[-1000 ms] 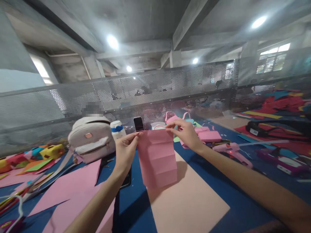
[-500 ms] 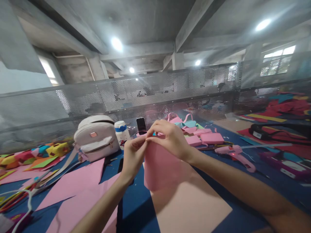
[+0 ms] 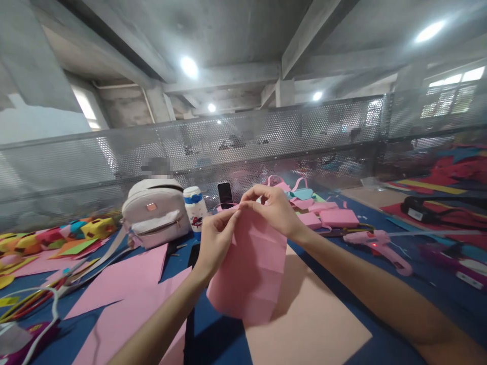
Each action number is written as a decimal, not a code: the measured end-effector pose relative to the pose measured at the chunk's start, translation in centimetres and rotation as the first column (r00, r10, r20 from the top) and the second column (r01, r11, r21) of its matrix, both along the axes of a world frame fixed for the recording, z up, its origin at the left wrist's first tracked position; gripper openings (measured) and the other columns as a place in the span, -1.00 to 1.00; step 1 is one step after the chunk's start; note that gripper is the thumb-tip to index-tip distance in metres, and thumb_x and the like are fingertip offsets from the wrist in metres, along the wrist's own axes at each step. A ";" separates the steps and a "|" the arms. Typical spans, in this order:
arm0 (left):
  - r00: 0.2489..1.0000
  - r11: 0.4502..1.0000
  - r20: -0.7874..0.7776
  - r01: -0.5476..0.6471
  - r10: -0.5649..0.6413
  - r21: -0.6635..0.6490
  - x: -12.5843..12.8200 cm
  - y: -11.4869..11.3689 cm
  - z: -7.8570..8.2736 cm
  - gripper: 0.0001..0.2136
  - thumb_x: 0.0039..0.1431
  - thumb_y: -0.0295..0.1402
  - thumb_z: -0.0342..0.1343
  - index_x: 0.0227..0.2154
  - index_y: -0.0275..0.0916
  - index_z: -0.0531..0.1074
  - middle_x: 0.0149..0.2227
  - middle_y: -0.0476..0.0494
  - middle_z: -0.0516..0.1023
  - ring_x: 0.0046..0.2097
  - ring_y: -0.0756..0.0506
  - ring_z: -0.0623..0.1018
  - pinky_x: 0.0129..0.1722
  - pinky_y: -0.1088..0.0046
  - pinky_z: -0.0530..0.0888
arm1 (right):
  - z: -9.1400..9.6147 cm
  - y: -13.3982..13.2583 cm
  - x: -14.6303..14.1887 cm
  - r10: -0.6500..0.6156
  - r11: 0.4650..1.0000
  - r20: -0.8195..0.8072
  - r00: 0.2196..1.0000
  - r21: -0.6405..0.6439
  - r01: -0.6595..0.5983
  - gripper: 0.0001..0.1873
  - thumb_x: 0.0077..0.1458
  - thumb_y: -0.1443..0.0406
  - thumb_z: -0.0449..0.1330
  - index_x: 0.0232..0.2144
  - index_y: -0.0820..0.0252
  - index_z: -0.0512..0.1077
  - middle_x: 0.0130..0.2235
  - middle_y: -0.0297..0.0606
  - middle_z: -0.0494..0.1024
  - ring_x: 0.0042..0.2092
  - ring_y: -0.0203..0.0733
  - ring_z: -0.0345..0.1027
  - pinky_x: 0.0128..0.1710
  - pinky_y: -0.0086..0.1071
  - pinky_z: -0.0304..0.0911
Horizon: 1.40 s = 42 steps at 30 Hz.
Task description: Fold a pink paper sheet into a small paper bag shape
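Note:
I hold a creased pink paper sheet (image 3: 249,274) up above the blue table (image 3: 213,334), curled so its side edges meet at the top. My left hand (image 3: 216,238) pinches the top edge from the left. From the right, my right hand (image 3: 274,209) pinches the same top edge, its fingertips touching the left hand's. The sheet hangs down over a pale peach sheet (image 3: 308,324) lying flat below.
A white backpack (image 3: 155,213), a white bottle (image 3: 196,205) and a standing phone (image 3: 225,194) sit behind. Pink paper bags (image 3: 327,217) and a pink glue gun (image 3: 380,244) lie to the right. Loose pink sheets (image 3: 122,279) and coloured scraps (image 3: 49,241) spread left. A perforated metal screen (image 3: 243,142) backs the table.
The sheet was held flat with my hands apart at its top corners. My hands have come together and the sheet is now curled round, its edges joined at the top.

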<state>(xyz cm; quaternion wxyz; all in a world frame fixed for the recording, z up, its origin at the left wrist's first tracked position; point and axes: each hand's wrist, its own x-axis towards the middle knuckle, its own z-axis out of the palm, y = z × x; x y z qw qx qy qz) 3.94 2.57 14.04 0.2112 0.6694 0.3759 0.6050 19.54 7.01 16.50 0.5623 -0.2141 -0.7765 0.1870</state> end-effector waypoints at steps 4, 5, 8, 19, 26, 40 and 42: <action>1.000 1.000 -0.010 -0.023 0.023 0.005 -0.2 0.2 0.0 -0.75 0.17 -0.25 0.14 -0.24 -0.29 0.64 -0.39 -0.11 0.65 -0.30 -0.13 0.58 -0.34 0.50 0.43 | -0.1 0.3 -0.2 0.033 0.999 -0.002 0.999 -0.022 -0.033 -0.92 0.12 0.31 0.26 -0.42 0.16 0.52 -0.39 -0.40 0.57 -0.33 -0.31 0.39 -0.36 -0.43 0.15; 0.999 0.999 -0.010 -0.039 0.039 0.011 -0.3 0.3 0.0 -0.75 0.17 -0.25 0.15 -0.25 -0.30 0.64 -0.39 -0.11 0.64 -0.30 -0.13 0.57 -0.34 0.50 0.43 | -0.2 0.4 -0.2 0.041 0.999 0.003 0.999 -0.026 -0.041 -0.91 0.12 0.30 0.26 -0.42 0.16 0.52 -0.38 -0.39 0.57 -0.32 -0.30 0.39 -0.36 -0.43 0.16; 0.997 0.997 0.002 -0.076 0.076 0.026 -0.4 0.4 -0.1 -0.76 0.15 -0.26 0.16 -0.29 -0.30 0.64 -0.43 -0.09 0.63 -0.33 -0.11 0.55 -0.35 0.52 0.42 | -0.3 0.7 -0.4 0.051 0.998 0.016 0.999 -0.031 -0.051 -0.87 0.13 0.24 0.25 -0.42 0.16 0.51 -0.39 -0.38 0.57 -0.33 -0.29 0.39 -0.36 -0.42 0.17; 0.999 0.997 0.040 -0.008 0.011 -0.083 0.0 1.1 -0.8 -0.77 0.10 -0.22 0.19 -0.41 -0.28 0.63 -0.52 -0.01 0.52 -0.42 -0.03 0.43 -0.39 0.56 0.35 | -0.7 2.4 0.1 0.034 0.998 0.007 0.999 -0.061 -0.034 -0.84 0.13 0.23 0.22 -0.43 0.18 0.50 -0.40 -0.34 0.57 -0.34 -0.27 0.37 -0.34 -0.39 0.17; 0.999 0.994 0.039 -0.024 0.029 -0.106 -0.3 1.7 -1.6 -0.76 0.08 -0.19 0.20 -0.48 -0.28 0.61 -0.55 -0.02 0.50 -0.44 -0.03 0.40 -0.42 0.54 0.31 | 0.5 2.9 1.7 -0.024 0.999 -0.050 0.998 -0.031 0.022 -0.88 0.09 0.27 0.25 -0.45 0.18 0.48 -0.40 -0.33 0.55 -0.35 -0.27 0.34 -0.33 -0.38 0.17; 0.995 0.975 0.098 -0.013 0.036 -0.223 -0.2 3.2 -3.0 -0.72 -0.07 -0.12 0.29 -0.59 -0.28 0.57 -0.60 -0.05 0.51 -0.51 -0.03 0.42 -0.47 0.50 0.34 | 1.6 6.2 5.9 -0.202 0.979 -0.180 0.963 -0.011 0.204 -0.91 0.02 0.28 0.27 -0.49 0.15 0.49 -0.41 -0.32 0.55 -0.37 -0.24 0.33 -0.29 -0.30 0.24; 0.992 0.968 0.115 -0.013 0.043 -0.250 -0.3 3.5 -3.3 -0.71 -0.11 -0.11 0.31 -0.53 -0.30 0.60 -0.56 -0.08 0.57 -0.48 -0.06 0.47 -0.45 0.48 0.38 | 1.6 6.9 6.7 -0.224 0.974 -0.206 0.952 -0.016 0.226 -0.91 0.01 0.27 0.27 -0.49 0.15 0.49 -0.41 -0.31 0.54 -0.37 -0.23 0.33 -0.29 -0.29 0.25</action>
